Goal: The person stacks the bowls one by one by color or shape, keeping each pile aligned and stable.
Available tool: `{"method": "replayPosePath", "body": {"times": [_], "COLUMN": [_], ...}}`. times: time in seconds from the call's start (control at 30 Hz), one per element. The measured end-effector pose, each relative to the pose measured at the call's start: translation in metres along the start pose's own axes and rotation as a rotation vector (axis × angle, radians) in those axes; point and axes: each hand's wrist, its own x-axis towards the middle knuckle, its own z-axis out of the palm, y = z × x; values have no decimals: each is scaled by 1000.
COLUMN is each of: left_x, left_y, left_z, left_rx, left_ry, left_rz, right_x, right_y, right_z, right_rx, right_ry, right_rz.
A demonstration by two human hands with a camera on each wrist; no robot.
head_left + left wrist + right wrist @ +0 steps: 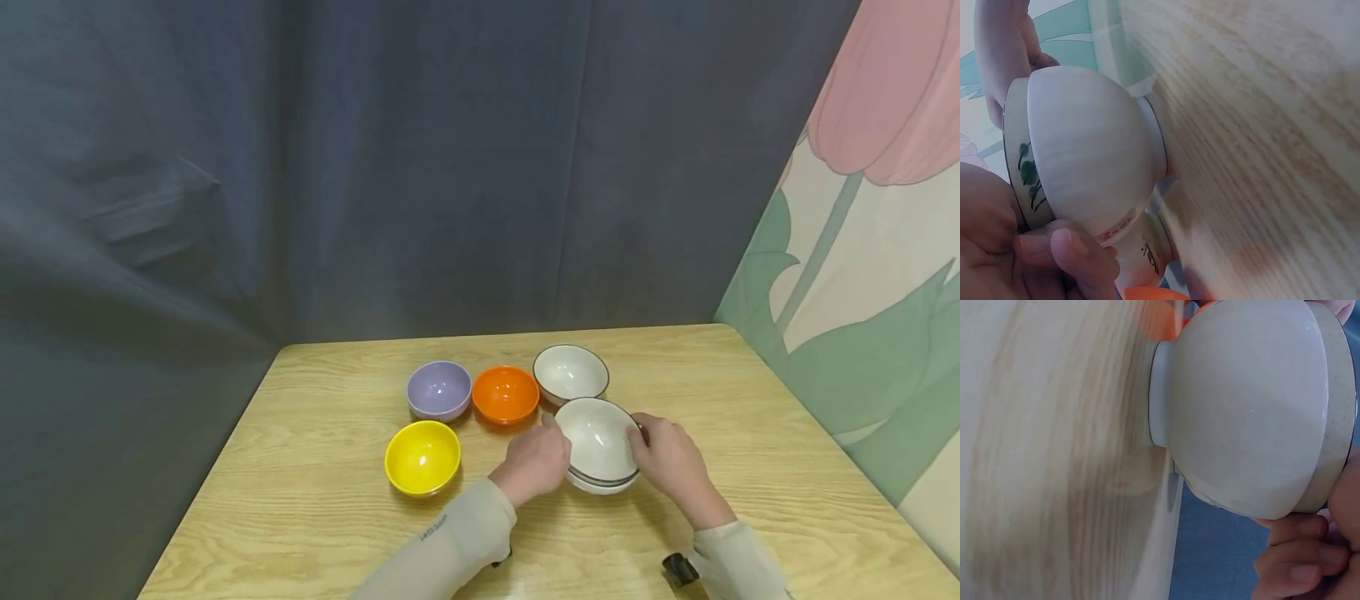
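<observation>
Two white bowls sit one inside the other, the upper bowl showing a dark thin rim. In the left wrist view, a green leaf pattern marks its band above the plain lower bowl. My left hand grips the rim on the left, fingers curled by the edge. On the opposite side my right hand pinches the rim, thumb over the inner wall. The lower bowl's foot is at or very near the tabletop; the wrist views do not settle contact.
Behind the nested pair stands another white bowl with a dark rim. To its left are an orange bowl and a purple bowl. A yellow bowl stands nearer on the wooden table. A dark curtain hangs behind.
</observation>
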Motion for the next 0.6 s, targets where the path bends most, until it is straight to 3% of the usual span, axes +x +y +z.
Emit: {"method": "replayPosePath", "body": {"times": [0.37,0.47,0.6], "left_x": [5,6,6], "left_y": [-2,-4,-7], "left_z": [-4,-5,-6], "left_rx": [-41,-58,-49], "left_ry": [-72,-62,-1], "left_rz": [2,-1,14], "right_x": [1,3,4], "right_y": [-1,1,0], "right_z": [-5,-6,-7], "right_rx": [-3,20,46], "right_ry": [-21,-46,-78], "right_rz": [-19,-26,0]}}
